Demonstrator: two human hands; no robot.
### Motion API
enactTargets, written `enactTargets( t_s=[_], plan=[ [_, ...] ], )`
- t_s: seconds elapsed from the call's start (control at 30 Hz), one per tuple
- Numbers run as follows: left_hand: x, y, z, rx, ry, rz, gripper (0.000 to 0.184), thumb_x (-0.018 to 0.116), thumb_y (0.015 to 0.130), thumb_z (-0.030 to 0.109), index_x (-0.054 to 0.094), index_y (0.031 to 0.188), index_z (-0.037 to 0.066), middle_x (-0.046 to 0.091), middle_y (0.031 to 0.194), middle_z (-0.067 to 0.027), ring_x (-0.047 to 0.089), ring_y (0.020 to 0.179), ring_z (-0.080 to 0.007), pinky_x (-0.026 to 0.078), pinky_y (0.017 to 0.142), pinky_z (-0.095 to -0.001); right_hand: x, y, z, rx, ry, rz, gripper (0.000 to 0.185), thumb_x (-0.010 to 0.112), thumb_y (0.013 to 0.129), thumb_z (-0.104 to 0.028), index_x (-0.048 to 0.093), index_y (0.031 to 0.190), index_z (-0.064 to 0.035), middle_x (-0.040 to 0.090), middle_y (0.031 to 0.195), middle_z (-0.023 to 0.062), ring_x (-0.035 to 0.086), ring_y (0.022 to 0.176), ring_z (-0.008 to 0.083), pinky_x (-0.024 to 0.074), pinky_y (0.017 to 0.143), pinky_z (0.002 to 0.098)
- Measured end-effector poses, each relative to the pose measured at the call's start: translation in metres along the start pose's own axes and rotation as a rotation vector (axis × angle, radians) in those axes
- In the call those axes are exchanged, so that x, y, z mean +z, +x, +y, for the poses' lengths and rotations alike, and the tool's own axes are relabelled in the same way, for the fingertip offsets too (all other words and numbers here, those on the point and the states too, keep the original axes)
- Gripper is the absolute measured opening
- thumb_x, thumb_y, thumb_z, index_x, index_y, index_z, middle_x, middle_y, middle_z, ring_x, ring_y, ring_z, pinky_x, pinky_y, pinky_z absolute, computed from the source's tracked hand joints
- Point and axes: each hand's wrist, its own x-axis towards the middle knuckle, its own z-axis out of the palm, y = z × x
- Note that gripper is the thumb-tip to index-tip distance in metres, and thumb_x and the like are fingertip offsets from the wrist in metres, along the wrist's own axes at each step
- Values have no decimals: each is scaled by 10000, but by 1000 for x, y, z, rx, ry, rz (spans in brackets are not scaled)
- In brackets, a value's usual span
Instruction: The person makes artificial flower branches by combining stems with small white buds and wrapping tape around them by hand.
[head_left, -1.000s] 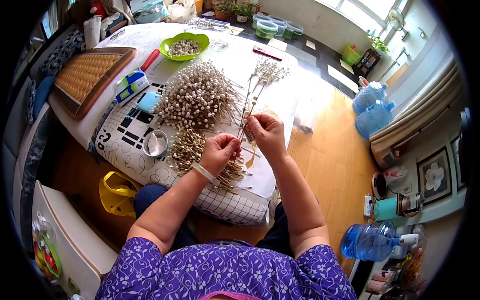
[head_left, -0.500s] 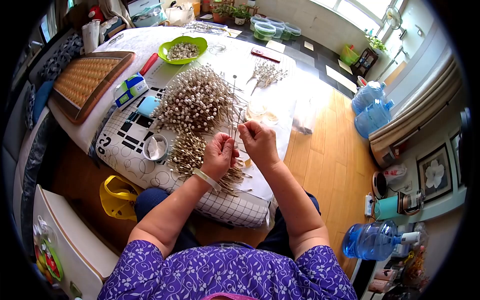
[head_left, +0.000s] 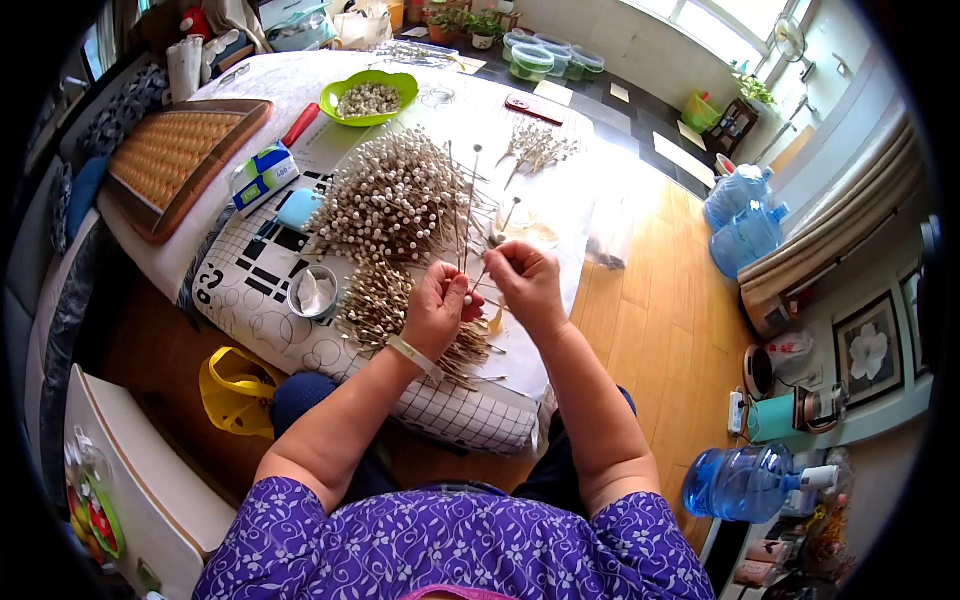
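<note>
My left hand, with a pale band on its wrist, is closed around thin dark stems that point away from me and carry small round tips. Just to its right, my right hand pinches a stem with a round tip, which leans outward to the right. The two hands almost touch. Beyond my left hand lies a large bunch of stems with pearly white bead heads. A second bunch with smaller pale tips sits beside my left wrist.
On the table stand a green bowl of beads and a small white cup. A tissue pack, a red phone-like object and a small sprig bunch lie around. A yellow bag is at the table's near left.
My right hand has moved slightly right and down, and a round-tipped stem now slants out from its fingers. The stems in my left hand are spread further apart.
</note>
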Motion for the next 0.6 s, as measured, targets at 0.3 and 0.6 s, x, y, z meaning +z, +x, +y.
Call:
enactTargets(
  t_s=[0.3, 0.6],
  plan=[
    [3, -13, -7, -93, 19, -160, 166, 483, 907, 207, 457, 862, 50, 594, 680, -49, 555, 545, -77, 475, 495, -191, -22, 15, -7, -13, 166, -1, 113, 608, 824, -83, 586, 738, -13, 527, 607, -58, 434, 531, -9, 343, 459, 149],
    [6, -16, -8, -50, -58, -189, 152, 487, 906, 187, 453, 852, 50, 541, 647, -24, 470, 476, -54, 418, 443, -171, -22, 13, -10, 43, 170, -9, 81, 603, 826, -67, 597, 771, -7, 568, 663, -28, 490, 591, 12, 400, 536, 156]
  ],
)
